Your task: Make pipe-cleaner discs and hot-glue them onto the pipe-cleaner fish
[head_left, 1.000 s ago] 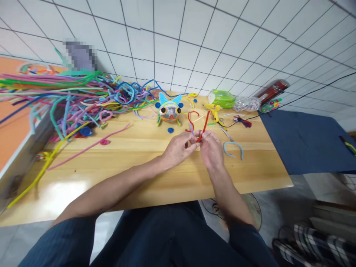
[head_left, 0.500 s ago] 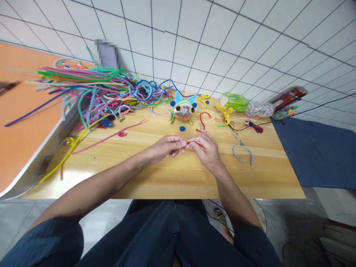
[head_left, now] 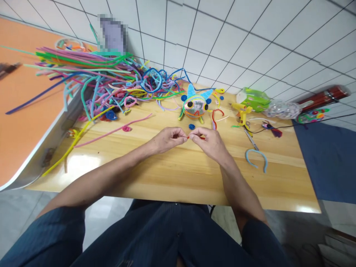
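Observation:
Between my two hands is a short red pipe cleaner (head_left: 203, 138), mostly hidden by fingers. My left hand (head_left: 170, 140) pinches one end of it with thumb and forefinger. Close beside, fingertips almost touching, my right hand (head_left: 208, 142) is closed on the rest. Just beyond them stands a small animal figure (head_left: 195, 107) with blue ears, round black-and-coloured eyes and yellow-green feet. A blue coil (head_left: 191, 127) lies in front of it. Another red pipe cleaner (head_left: 214, 118), bent into a curve, rests on the table behind my right hand.
A large heap of coloured pipe cleaners (head_left: 111, 87) fills the left back. On the right are a yellow glue gun (head_left: 243, 112) with a cord, scissors (head_left: 251, 139), a curved light-blue pipe cleaner (head_left: 265, 162), a green package (head_left: 253, 99) and a dark red flask (head_left: 319, 99). A tiled wall bounds the back.
The red pipe cleaner stood upright between my fingers earlier; now it lies roughly level, gripped from both sides. My hands turned to face each other. The camera view shifted.

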`<control>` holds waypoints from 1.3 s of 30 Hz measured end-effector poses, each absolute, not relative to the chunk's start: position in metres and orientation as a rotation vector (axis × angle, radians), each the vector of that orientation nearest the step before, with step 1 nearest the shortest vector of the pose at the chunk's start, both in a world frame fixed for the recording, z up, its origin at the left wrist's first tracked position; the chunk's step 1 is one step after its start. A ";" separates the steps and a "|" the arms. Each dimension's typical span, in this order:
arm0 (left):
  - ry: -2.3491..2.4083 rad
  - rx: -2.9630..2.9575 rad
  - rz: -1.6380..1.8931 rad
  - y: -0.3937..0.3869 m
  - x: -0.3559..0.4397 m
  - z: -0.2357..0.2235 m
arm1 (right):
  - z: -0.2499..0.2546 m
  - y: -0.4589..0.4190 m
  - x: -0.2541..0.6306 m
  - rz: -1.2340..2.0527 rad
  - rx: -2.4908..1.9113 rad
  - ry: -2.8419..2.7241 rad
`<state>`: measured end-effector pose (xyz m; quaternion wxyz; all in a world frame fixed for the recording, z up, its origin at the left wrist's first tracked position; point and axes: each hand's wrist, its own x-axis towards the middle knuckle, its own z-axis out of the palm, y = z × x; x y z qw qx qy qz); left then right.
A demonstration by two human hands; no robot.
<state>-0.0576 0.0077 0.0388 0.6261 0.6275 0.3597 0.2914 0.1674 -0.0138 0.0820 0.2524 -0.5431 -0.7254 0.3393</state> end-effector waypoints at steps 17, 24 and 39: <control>0.806 1.191 0.667 0.003 -0.065 0.024 | 0.064 -0.009 0.166 0.646 -1.158 -2.156; 0.880 1.465 0.840 0.000 -0.065 0.005 | 0.050 -0.011 0.155 0.568 -1.192 -2.151; 1.000 1.589 0.996 0.010 -0.069 -0.003 | 0.010 -0.017 0.125 0.855 -1.360 -1.654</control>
